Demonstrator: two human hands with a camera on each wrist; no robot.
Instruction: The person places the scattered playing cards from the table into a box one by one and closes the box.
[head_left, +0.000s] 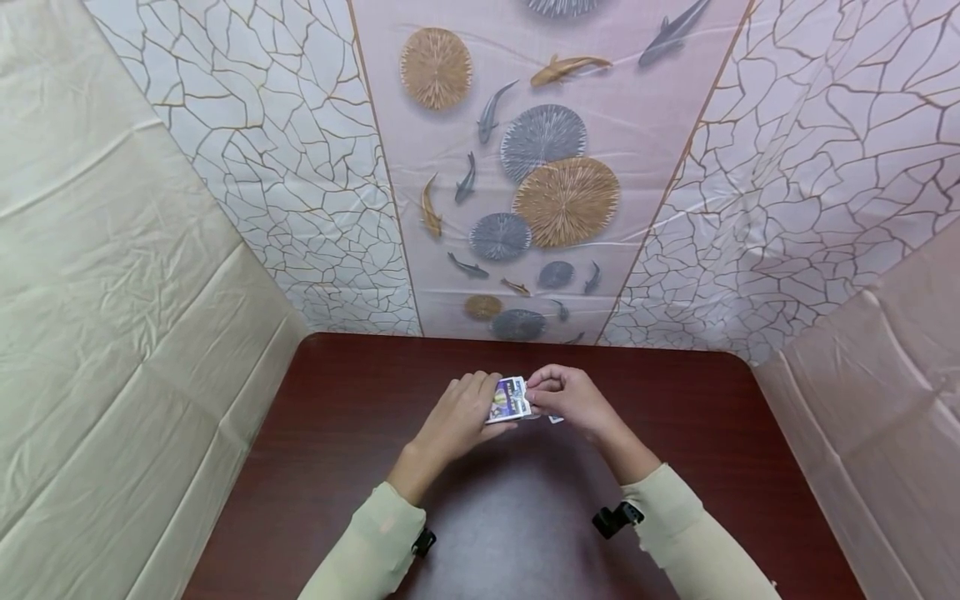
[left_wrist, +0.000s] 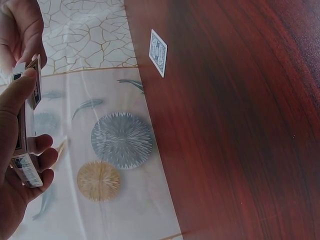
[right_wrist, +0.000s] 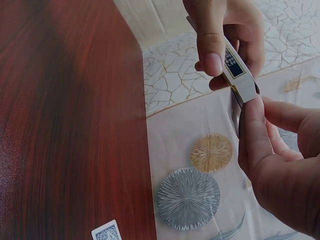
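Observation:
A playing card box (head_left: 509, 399) with a purple and yellow picture on its face is held above the table. My left hand (head_left: 463, 410) grips it, thumb on one narrow side and fingers curled round the other. At the box's right end, my right hand (head_left: 572, 402) pinches the white end flap (right_wrist: 247, 90) between thumb and fingers. The flap stands out from the box in the right wrist view. What lies inside the box is hidden. A single playing card (left_wrist: 158, 53), with a blue patterned back, rests on the table below the hands.
The dark red wooden table (head_left: 337, 450) ends at a patterned backdrop (head_left: 517, 275) with fish and round motifs. Beige cloth walls (head_left: 150, 333) stand to the left and right. Dark wrist devices (head_left: 617, 518) sit at both sleeves.

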